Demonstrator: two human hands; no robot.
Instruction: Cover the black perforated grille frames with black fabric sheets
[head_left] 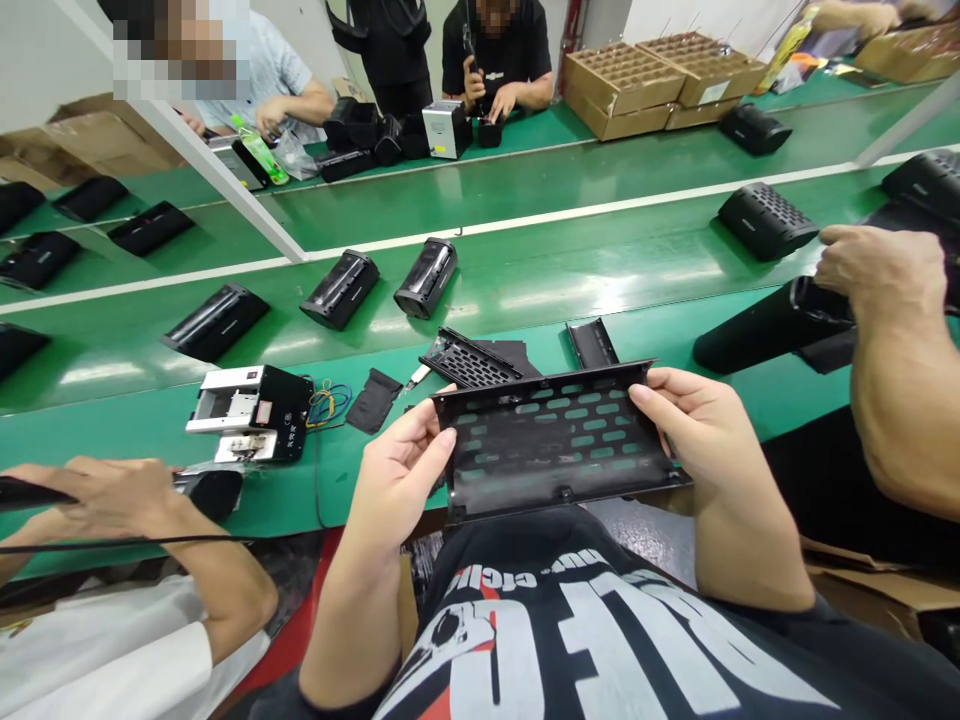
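Observation:
A black slotted plastic cover (555, 440) is held up in front of my chest, its hollow inner side towards me. My left hand (409, 460) grips its left end, thumb on the inner face. At the right end, my right hand (690, 425) pinches the edge with the thumb over the rim. Green table shows through the oblong slots; part of the cover's inner face looks solid and dark. Just beyond it lie another slotted cover (476, 358) and a smaller black cover piece (592, 343). A dark cloth-like piece (373, 400) rests left of them.
A white-and-black bench machine (251, 412) with coiled wires stands left. Several black housings, including one housing (426, 278), lie along the green conveyor (540, 255). Co-workers' hands (112, 495) and another co-worker's hand (885, 270) flank me. Partitioned cardboard boxes (622, 85) stand across the line.

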